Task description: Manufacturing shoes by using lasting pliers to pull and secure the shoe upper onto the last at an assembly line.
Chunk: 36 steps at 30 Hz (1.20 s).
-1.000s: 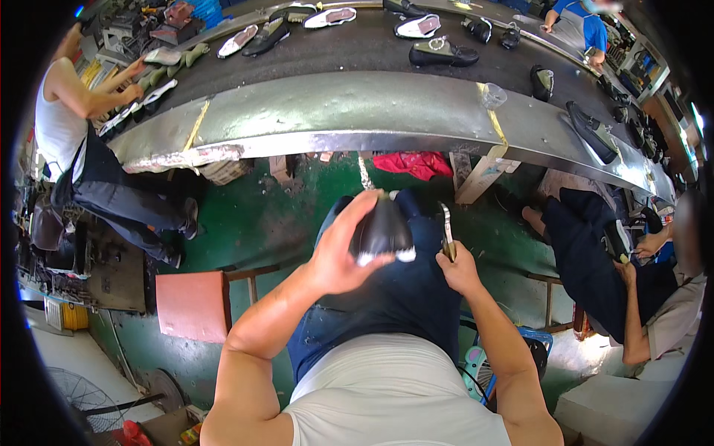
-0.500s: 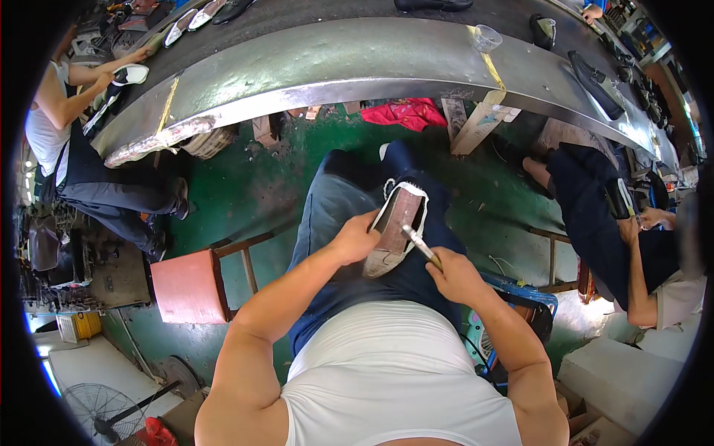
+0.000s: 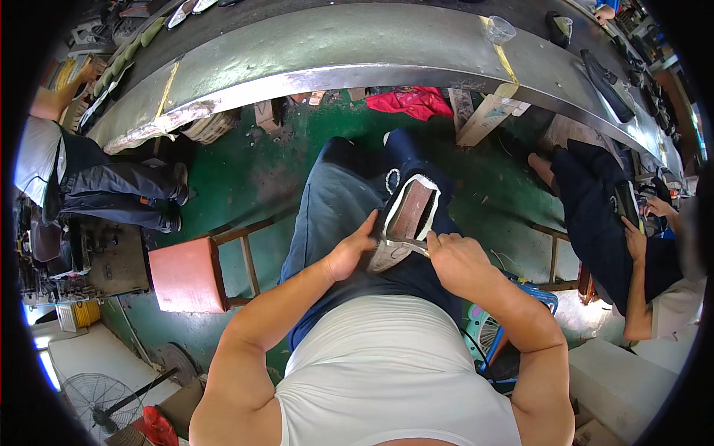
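Note:
An unfinished shoe [image 3: 410,213] lies bottom up across my lap, with a brown flat base, a frayed white rim and a greyish end pointing toward me. My left hand [image 3: 352,251], slightly blurred, grips its left side with fingers along the edge. In my right hand [image 3: 455,256] is a metal hand tool [image 3: 404,244] with a broad head, which lies across the greyish end of the shoe. The fist hides most of its handle, and I cannot make out its exact kind. A thin beaded-looking loop [image 3: 393,180] sticks out at the shoe's far left.
A long metal-edged bench [image 3: 320,74] crosses ahead, bearing dark shoes [image 3: 606,85] and a clear plastic cup [image 3: 500,30]. A red-topped stool [image 3: 186,275] stands left. Co-workers sit right [image 3: 632,245] and stand left [image 3: 44,156]. Red cloth [image 3: 409,102] lies under the bench.
The tool has turned from pointing along the shoe to lying across its near end. My right hand closed into a fist around it; my left hand shifted nearer the shoe's near end.

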Available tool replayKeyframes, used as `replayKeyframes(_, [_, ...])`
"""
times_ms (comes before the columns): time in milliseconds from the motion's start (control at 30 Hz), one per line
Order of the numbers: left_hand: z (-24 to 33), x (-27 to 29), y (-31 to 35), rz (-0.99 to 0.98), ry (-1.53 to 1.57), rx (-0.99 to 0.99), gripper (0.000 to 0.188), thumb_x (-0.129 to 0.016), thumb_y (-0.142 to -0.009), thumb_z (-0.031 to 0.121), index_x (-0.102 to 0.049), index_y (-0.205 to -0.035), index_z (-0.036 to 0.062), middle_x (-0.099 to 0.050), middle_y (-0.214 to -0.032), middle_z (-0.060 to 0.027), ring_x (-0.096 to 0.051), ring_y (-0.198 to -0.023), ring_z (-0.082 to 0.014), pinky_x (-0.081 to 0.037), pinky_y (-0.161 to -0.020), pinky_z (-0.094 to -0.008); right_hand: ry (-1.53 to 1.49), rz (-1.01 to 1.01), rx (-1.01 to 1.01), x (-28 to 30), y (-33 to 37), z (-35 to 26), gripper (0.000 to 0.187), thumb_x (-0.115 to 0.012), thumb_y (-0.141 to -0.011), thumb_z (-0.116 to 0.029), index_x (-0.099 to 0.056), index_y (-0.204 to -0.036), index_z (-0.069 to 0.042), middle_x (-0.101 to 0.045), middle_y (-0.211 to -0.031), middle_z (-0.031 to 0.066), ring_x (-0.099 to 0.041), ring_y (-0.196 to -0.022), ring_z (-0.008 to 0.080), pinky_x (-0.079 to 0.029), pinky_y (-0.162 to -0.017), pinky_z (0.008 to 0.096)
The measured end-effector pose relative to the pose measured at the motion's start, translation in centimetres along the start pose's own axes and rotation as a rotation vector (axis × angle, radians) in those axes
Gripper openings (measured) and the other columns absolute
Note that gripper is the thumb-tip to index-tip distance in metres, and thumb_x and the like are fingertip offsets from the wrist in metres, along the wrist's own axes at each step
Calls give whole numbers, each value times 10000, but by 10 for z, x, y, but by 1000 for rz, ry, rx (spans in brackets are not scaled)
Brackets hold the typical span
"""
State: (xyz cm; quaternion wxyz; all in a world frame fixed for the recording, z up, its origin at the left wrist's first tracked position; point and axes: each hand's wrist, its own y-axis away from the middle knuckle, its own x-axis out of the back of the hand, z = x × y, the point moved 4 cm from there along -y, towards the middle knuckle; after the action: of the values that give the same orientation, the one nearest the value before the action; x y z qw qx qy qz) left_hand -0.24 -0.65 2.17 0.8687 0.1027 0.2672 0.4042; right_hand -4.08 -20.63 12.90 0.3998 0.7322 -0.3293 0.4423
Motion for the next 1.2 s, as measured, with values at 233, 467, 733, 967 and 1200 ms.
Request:
replayKeyframes(233, [-35,19,-29,545,-248,-64,601,-279,-1082,439,-411,-1479,8,-487,-1462,-213,-443,-1380,-301,-326,-1137,-349,-236,156,31,-41,-9,6,223,-659,-857,-141,-579,-1007,4,-664,-915,168,-665,-867,326,-536,-722,439])
replayKeyframes(467, [-17,10,-20,626,-622,-166,466,-343,-1066,296,-553,-1359,1,-604,-1297,-263,-531,-1264,-428,-423,-1069,-434,-173,246,63,-30,5,19,292,-667,-862,-142,-572,-1103,-8,-638,-953,154,-661,-871,338,-543,-760,430])
replayKeyframes(733, [6,-9,-16,289,-1219,-528,508,-518,-996,268,-441,-1476,121,-374,-1530,-206,-430,-1369,-391,-448,-1074,-434,-188,111,-222,-58,28,37,288,-623,-873,-97,-571,-1142,-7,-644,-997,171,-663,-914,354,-551,-774,430])
replayKeyframes(967, [21,-5,-23,78,-1354,-383,539,-565,-981,255,-416,-1498,247,-248,-1568,-254,-513,-1267,-446,-512,-1002,-449,-590,-90,-195,-30,24,69,265,-586,-944,-176,-585,-1154,-14,-645,-1031,230,-621,-968,437,-494,-829,487])
replayKeyframes(1200, [51,-24,-26,-108,-1513,-217,573,-550,-985,299,-366,-1526,270,-235,-1536,-334,-519,-1255,-463,-527,-976,-449,-419,179,-352,-56,-12,57,346,-545,-984,-319,-579,-1129,-6,-664,-1000,251,-649,-921,442,-517,-791,505])
